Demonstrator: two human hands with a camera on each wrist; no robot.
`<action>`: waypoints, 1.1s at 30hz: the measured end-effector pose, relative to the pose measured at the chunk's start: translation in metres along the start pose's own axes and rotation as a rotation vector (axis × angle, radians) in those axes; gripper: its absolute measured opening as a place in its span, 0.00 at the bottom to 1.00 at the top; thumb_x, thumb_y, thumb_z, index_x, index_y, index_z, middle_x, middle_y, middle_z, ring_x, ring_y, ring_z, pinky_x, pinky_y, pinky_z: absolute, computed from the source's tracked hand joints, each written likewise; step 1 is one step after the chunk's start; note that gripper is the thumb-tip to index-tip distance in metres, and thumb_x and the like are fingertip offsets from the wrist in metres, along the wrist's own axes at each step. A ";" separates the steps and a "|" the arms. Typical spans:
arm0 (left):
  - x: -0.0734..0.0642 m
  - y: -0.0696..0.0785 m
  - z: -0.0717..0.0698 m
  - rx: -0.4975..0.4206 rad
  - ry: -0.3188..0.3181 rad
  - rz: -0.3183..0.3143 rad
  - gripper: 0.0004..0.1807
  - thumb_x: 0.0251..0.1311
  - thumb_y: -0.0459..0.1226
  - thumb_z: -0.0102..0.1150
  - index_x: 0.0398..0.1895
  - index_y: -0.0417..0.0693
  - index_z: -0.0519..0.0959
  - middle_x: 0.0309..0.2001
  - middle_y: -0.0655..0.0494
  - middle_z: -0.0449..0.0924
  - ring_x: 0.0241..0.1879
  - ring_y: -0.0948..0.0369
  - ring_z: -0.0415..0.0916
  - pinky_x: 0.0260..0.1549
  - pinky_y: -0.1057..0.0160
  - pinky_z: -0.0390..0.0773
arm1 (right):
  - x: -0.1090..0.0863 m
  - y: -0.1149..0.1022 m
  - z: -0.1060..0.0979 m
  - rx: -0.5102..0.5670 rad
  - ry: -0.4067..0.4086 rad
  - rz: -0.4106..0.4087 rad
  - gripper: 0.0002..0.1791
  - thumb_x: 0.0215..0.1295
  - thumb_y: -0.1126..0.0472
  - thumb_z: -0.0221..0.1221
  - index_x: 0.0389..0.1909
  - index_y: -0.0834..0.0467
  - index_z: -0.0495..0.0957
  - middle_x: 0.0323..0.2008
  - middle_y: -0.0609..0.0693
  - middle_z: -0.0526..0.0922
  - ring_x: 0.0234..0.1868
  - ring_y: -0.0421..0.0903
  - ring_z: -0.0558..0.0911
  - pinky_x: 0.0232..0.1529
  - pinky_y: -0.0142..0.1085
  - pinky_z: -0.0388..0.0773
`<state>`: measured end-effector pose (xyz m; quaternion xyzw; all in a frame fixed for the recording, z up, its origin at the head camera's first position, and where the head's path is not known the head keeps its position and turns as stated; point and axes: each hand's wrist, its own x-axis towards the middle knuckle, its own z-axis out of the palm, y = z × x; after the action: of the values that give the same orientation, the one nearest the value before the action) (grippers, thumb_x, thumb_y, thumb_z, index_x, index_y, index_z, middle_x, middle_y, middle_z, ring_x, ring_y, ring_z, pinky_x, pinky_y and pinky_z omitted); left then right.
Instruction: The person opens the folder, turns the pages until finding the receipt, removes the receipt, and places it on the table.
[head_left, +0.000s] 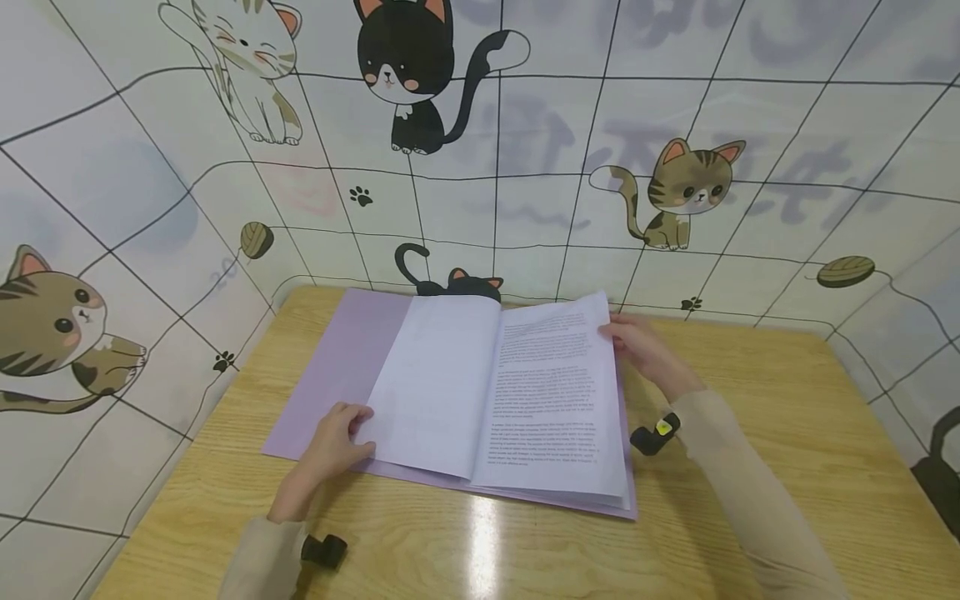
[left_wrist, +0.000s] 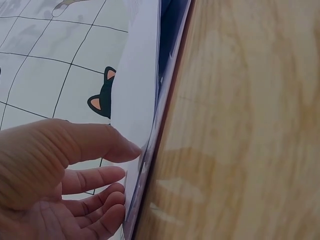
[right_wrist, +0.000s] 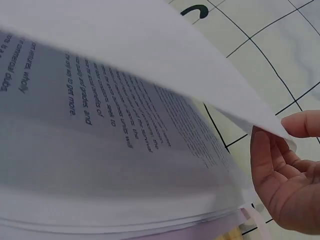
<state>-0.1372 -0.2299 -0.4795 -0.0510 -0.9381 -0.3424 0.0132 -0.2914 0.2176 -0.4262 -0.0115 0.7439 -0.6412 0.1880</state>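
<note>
Though open, folder with pages inside

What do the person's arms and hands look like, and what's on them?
Both the left hand and the right hand are bare, with no gloves. The left sleeve and right sleeve are long and beige. A chunky black gadget sits by the left cuff, and another by the right cuff, with a yellow mark.
</note>
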 end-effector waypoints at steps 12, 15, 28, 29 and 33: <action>0.001 -0.002 -0.001 -0.006 -0.003 0.000 0.23 0.39 0.25 0.67 0.44 0.28 0.76 0.35 0.46 0.70 0.34 0.55 0.66 0.34 0.59 0.71 | -0.014 -0.005 0.019 0.079 -0.129 -0.015 0.29 0.68 0.66 0.46 0.68 0.70 0.53 0.43 0.47 0.79 0.42 0.41 0.80 0.44 0.34 0.76; 0.001 -0.001 0.000 -0.010 0.004 0.006 0.23 0.38 0.25 0.67 0.43 0.28 0.76 0.35 0.46 0.71 0.34 0.55 0.66 0.34 0.59 0.71 | -0.018 -0.006 0.024 0.095 -0.138 -0.011 0.28 0.68 0.67 0.46 0.67 0.70 0.54 0.42 0.46 0.80 0.41 0.42 0.81 0.44 0.34 0.76; 0.001 -0.003 0.000 -0.014 0.010 0.012 0.23 0.38 0.25 0.67 0.43 0.28 0.76 0.35 0.46 0.71 0.33 0.56 0.66 0.33 0.61 0.71 | -0.033 -0.015 0.043 0.102 -0.157 -0.005 0.28 0.67 0.66 0.47 0.65 0.72 0.56 0.38 0.46 0.82 0.38 0.43 0.82 0.40 0.36 0.78; 0.001 -0.003 0.000 -0.014 0.011 0.012 0.23 0.39 0.25 0.67 0.43 0.28 0.76 0.35 0.46 0.71 0.33 0.56 0.66 0.33 0.61 0.71 | -0.034 -0.015 0.044 0.105 -0.159 -0.002 0.28 0.68 0.66 0.47 0.65 0.72 0.56 0.38 0.46 0.82 0.38 0.43 0.82 0.40 0.36 0.79; 0.002 -0.003 0.000 -0.015 0.013 0.015 0.23 0.38 0.25 0.67 0.43 0.28 0.76 0.35 0.46 0.71 0.33 0.56 0.66 0.33 0.61 0.71 | -0.036 -0.017 0.049 0.112 -0.163 0.000 0.27 0.67 0.66 0.48 0.65 0.73 0.56 0.38 0.45 0.82 0.38 0.42 0.82 0.39 0.35 0.79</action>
<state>-0.1391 -0.2316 -0.4813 -0.0558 -0.9350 -0.3495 0.0213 -0.2477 0.1776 -0.4052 -0.0531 0.6890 -0.6788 0.2484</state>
